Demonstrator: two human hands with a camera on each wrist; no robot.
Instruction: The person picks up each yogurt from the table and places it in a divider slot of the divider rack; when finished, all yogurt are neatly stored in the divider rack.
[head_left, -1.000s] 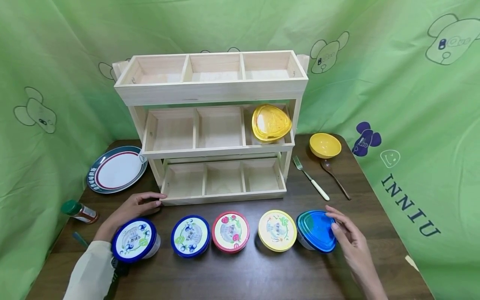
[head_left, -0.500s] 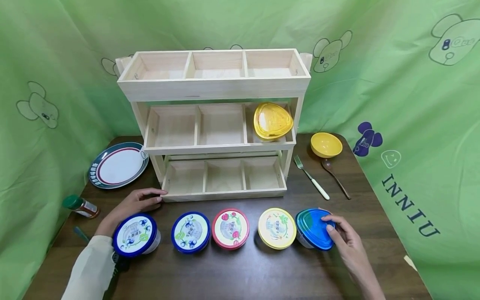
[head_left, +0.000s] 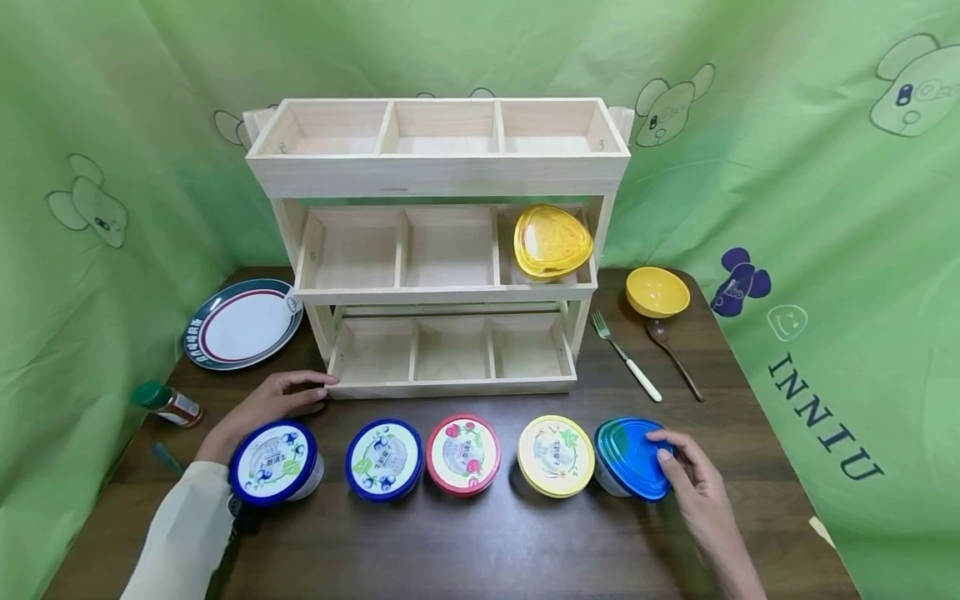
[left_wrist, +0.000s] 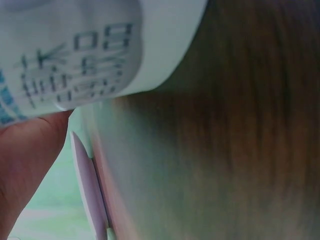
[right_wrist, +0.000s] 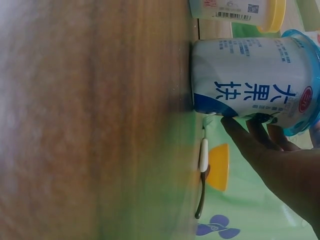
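In the head view my left hand (head_left: 270,408) touches the lower left corner of the wooden shelf rack (head_left: 450,388) with its fingertips. Beside that wrist stands a yogurt cup with a dark blue lid (head_left: 273,462); its printed white side (left_wrist: 90,60) fills the top of the left wrist view. My right hand (head_left: 701,483) rests against the right side of a yogurt cup with a bright blue lid (head_left: 637,460). In the right wrist view its fingers (right_wrist: 252,140) lie along the wall of this white cup (right_wrist: 245,75), which stands upright on the table.
Between the hands stand cups with blue (head_left: 384,460), red (head_left: 463,455) and yellow (head_left: 556,457) lids. A yellow-lidded container (head_left: 552,241) sits in the middle tier's right compartment. A plate (head_left: 243,323) and green-capped bottle (head_left: 168,403) lie left; bowl (head_left: 657,292), fork (head_left: 628,360) and spoon (head_left: 675,362) right.
My right hand has shifted left, bringing its fingers closer in against the blue-lidded cup. My left hand keeps its place at the rack's corner. The head view has shifted slightly.
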